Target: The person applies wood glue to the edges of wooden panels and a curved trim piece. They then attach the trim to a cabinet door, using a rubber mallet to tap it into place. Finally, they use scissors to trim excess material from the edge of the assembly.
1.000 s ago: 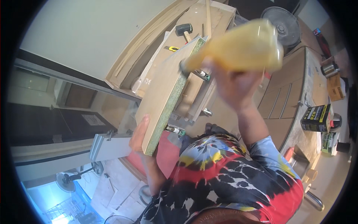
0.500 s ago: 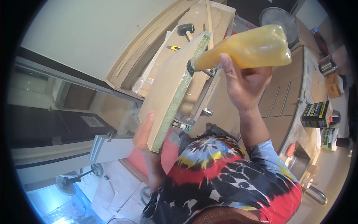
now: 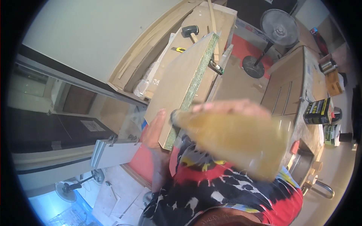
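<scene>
My right hand (image 3: 237,107) is wrapped round a clear plastic bottle (image 3: 237,139) of cloudy yellow liquid, blurred by motion. The bottle lies tilted on its side, its dark mouth against the near end of a board's edge. The board (image 3: 177,75) has a pale face and a greenish, speckled, wet-looking edge (image 3: 193,89). My left hand (image 3: 152,130) grips the board near its lower end, fingers along the pale face.
A rubber mallet (image 3: 190,31) and a yellow utility knife (image 3: 179,49) lie on the workbench (image 3: 220,17) beyond the board. A standing fan (image 3: 279,28) stands far right. On the right counter are a tin (image 3: 317,112) and a sink (image 3: 301,154). An open cabinet door (image 3: 117,152) is at left.
The bottle has slid from the upper part of the board's edge down toward me, to near its lower end. My left hand still holds the board, which has shifted slightly.
</scene>
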Available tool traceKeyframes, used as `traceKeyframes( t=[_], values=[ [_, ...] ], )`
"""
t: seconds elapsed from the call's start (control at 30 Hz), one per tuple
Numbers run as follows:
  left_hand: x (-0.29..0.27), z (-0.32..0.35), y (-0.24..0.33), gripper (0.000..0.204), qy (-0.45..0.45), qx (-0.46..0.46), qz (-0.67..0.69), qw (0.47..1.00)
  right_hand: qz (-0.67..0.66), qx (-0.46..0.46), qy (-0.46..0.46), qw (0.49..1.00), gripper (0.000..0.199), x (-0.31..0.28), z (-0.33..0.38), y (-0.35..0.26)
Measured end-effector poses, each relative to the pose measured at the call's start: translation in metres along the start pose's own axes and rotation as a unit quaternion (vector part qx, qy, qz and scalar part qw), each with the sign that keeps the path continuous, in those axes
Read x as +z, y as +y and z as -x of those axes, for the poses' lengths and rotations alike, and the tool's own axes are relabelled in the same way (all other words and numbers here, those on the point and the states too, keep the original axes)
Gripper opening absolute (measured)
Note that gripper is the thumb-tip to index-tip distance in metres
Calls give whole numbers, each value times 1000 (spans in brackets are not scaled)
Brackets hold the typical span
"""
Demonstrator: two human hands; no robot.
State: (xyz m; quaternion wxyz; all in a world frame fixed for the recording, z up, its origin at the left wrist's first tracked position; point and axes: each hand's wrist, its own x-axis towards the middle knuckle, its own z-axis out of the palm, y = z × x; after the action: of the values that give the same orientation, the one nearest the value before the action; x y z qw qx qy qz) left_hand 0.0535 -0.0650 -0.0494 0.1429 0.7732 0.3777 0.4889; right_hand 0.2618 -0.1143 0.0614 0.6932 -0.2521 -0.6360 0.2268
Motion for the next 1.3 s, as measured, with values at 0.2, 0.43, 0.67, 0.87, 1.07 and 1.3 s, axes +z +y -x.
traceKeyframes(
  t=[0.2, 0.43, 0.67, 0.87, 1.07, 1.3],
  values=[
    [-9, -6, 9, 34, 2, -10, -20, 1000, 355, 5, 47, 934, 45, -41, -24, 26],
    [-1, -8, 11, 34, 14, -1, -26, 1000, 449, -6, 70, 891, 33, -60, -23, 33],
    [7, -6, 17, 37, 12, 15, -78, 997, 265, 17, 275, 924, 39, -120, -64, 85],
    [23, -12, 24, 32, 30, 17, -89, 995, 156, 4, 263, 952, 47, -130, -46, 91],
    [10, -14, 26, 32, -1, 16, -137, 990, 189, 40, 263, 945, 58, -140, -50, 101],
    [4, -8, 19, 34, 10, 22, -71, 997, 378, -74, 178, 905, 62, -97, -44, 75]
  ],
)
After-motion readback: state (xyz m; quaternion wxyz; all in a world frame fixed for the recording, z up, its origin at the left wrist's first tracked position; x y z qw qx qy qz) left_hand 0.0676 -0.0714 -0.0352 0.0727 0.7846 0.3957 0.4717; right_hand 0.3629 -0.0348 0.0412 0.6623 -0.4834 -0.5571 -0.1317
